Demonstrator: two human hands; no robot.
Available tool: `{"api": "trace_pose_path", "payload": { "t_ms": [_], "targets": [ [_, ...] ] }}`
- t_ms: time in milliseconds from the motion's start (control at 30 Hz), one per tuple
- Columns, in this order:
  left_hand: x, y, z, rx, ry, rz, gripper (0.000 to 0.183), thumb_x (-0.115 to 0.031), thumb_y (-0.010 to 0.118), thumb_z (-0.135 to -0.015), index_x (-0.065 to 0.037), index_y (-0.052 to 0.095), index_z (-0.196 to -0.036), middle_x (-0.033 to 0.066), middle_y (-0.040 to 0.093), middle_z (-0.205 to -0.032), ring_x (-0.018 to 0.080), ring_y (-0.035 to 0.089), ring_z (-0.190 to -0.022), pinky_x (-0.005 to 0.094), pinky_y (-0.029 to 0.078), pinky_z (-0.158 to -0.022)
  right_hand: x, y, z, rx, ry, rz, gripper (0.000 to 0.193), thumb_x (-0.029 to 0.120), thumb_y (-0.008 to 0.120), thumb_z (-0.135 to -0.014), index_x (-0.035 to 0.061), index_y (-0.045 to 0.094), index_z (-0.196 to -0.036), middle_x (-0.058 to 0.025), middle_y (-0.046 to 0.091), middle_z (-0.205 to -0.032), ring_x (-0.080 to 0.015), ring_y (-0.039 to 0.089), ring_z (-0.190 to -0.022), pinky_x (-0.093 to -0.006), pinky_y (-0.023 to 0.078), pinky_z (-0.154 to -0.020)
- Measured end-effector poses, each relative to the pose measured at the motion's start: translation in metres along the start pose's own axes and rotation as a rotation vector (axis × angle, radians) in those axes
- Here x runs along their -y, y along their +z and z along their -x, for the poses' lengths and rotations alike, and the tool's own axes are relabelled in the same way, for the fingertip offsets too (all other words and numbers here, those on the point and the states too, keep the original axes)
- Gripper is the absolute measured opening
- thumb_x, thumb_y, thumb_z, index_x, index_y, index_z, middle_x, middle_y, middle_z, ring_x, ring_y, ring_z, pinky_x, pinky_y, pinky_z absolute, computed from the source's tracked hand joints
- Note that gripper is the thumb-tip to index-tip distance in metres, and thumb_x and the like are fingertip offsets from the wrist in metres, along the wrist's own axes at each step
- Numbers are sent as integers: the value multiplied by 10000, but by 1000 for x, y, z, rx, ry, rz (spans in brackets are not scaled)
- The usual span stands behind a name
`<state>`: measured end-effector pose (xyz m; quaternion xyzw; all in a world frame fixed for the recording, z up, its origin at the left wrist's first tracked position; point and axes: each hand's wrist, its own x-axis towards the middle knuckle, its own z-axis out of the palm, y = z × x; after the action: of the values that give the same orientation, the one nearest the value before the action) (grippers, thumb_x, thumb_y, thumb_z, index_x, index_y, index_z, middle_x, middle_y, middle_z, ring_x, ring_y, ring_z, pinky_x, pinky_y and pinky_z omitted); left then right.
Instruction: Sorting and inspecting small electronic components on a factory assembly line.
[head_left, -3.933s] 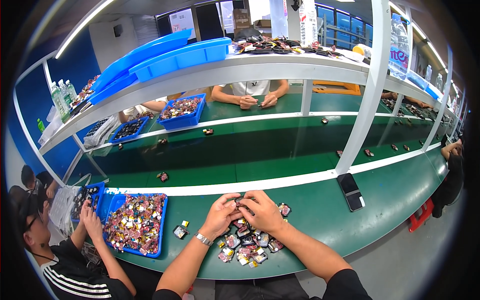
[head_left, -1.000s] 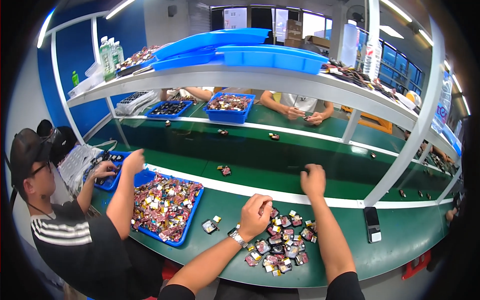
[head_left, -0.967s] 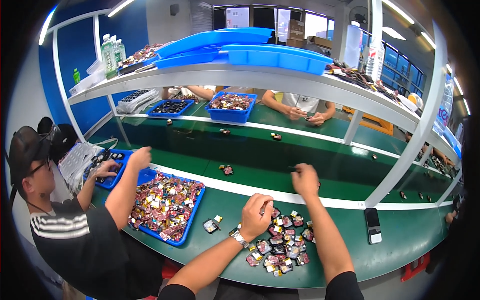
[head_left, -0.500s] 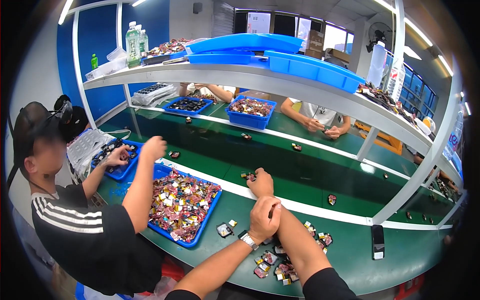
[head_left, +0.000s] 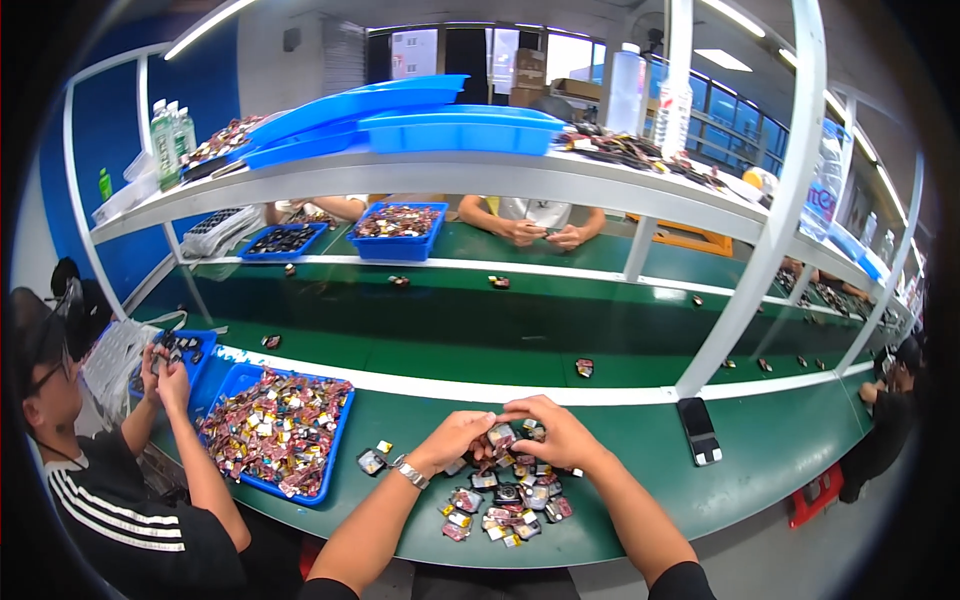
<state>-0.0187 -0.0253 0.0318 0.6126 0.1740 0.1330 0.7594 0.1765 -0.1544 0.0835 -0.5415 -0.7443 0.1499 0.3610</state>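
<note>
My left hand (head_left: 456, 440), with a metal-band watch on its wrist, is closed on a small circuit-board module (head_left: 500, 436) that has a dark frame and a pale silver part. From the other side my right hand (head_left: 558, 432) curves around the same module, its fingertips meeting my left thumb; the exact grip is partly hidden. Beneath and in front of both hands lies a loose pile of similar modules (head_left: 507, 513), red, black, white and yellow, on the green bench (head_left: 640, 480). Left of my left wrist, one module (head_left: 372, 461) lies apart.
A blue tray (head_left: 325, 468) heaped with small boards stands at the left, beside a co-worker (head_left: 110, 500) handling dark parts. A black phone (head_left: 699, 430) lies near the shelf post (head_left: 750, 270). Beyond the white rail, modules sit scattered on a green belt (head_left: 450, 340).
My view has swung right. My hands, crossed before with the right one reaching to a module on the belt edge, are now together over the pile, holding a module.
</note>
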Motion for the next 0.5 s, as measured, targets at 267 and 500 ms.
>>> {"api": "trace_pose_path", "payload": {
  "t_ms": [267, 500],
  "targets": [
    [-6, 21, 0, -62, 27, 178, 350, -102, 479, -1023, 37, 485, -1344, 143, 611, -1187, 211, 673, -992, 319, 604, -837, -9, 15, 19, -167, -164, 107, 402, 130, 733, -803, 102, 633, -1192, -126, 546, -1325, -327, 501, -1255, -421, 420, -1057],
    [-1, 32, -1, -109, 61, 37, 338, -87, 502, -1012, 35, 494, -1327, 128, 615, -1175, 198, 653, -1032, 332, 588, -895, -12, 23, 18, -156, -111, 146, 211, 153, 753, -791, 76, 622, -938, -120, 536, -1318, -329, 495, -1246, -434, 436, -1020]
  ]
}}
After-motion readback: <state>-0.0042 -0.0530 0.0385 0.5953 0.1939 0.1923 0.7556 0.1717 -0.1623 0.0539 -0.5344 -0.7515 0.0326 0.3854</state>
